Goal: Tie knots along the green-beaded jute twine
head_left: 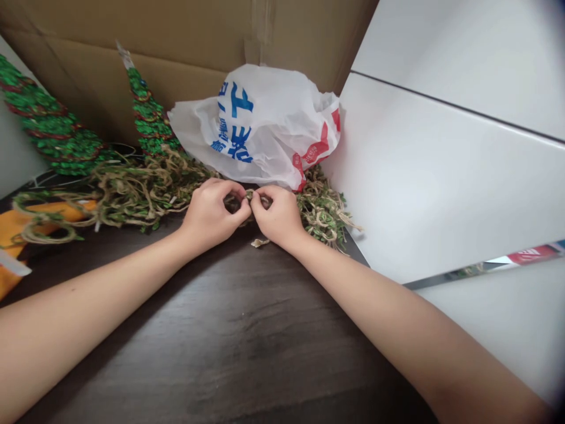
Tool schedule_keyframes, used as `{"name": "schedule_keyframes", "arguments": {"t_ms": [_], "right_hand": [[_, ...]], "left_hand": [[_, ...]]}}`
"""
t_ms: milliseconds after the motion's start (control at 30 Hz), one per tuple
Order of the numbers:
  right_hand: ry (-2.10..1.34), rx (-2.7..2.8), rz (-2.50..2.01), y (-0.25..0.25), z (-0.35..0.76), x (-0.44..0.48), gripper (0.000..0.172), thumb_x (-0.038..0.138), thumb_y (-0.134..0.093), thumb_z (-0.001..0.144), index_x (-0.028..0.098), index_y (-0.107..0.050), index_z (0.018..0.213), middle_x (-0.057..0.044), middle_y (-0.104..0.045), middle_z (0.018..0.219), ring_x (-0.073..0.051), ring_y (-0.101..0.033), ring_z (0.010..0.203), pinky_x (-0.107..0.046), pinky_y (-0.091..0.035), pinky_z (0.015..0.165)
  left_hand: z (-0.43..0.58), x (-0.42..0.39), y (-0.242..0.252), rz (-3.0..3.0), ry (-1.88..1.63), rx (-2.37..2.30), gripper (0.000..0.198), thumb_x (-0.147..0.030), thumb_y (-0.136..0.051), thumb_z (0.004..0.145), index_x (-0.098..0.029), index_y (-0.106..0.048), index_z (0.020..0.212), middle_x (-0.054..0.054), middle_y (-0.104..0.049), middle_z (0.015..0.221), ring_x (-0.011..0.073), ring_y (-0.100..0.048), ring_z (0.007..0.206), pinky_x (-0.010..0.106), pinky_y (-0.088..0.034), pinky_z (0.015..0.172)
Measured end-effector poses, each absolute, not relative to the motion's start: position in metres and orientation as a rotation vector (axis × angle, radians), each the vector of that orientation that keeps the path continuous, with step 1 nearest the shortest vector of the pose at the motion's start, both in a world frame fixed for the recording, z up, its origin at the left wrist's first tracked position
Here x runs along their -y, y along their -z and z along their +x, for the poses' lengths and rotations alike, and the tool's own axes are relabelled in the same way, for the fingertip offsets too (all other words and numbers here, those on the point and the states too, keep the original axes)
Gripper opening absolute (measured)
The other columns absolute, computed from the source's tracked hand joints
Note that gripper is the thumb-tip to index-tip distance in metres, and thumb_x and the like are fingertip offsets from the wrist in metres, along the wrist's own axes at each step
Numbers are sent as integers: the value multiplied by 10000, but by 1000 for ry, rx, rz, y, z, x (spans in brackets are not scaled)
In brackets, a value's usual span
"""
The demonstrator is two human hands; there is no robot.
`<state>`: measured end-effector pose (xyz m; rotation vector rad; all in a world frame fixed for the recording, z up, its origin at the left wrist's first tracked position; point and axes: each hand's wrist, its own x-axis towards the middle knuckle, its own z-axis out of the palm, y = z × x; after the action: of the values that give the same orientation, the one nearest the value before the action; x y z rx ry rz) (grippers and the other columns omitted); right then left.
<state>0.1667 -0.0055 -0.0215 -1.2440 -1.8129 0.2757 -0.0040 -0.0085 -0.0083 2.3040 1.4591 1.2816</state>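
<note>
My left hand (216,206) and my right hand (276,212) meet at the middle of the view, thumbs and fingertips pinched close together. Between them is a piece of twine (249,194), brownish and knotted-looking, and both hands grip it. A short loose end (259,242) lies on the dark surface just below. To the left spreads a tangled heap of twine garland with small green leaves (141,188). More of the same leafy garland (324,212) shows right of my right hand. Part of the heap is hidden behind my hands.
A white plastic bag (282,118) with blue and red print lies behind my hands. Two small green tinsel trees (150,118) stand at the left, against a cardboard box (185,35). An orange item (44,218) lies at the left edge. White tiles (441,176) border the dark wooden surface (220,353).
</note>
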Motion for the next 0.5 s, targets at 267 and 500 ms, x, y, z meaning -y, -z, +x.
{"name": "schedule_keyframes", "arguments": {"t_ms": [267, 500], "right_hand": [[-246, 1835, -1169, 25, 169, 1, 264, 237, -559, 1049, 190, -799, 948, -69, -813, 953, -212, -732, 916, -342, -551, 885], [-198, 1857, -1205, 22, 169, 6, 269, 249, -557, 1052, 199, -802, 949, -74, -797, 947, -224, -719, 920, -360, -550, 897]], "left_hand": [[-4, 7, 10, 2183, -1320, -1349, 266, -383, -708, 878, -224, -754, 1086, 53, -819, 996, 242, -763, 925, 376, -612, 891], [-4, 7, 7, 2205, -1213, -1481, 121, -319, -649, 843, -238, -717, 901, 44, -800, 907, 247, -723, 844, 396, -593, 868]]}}
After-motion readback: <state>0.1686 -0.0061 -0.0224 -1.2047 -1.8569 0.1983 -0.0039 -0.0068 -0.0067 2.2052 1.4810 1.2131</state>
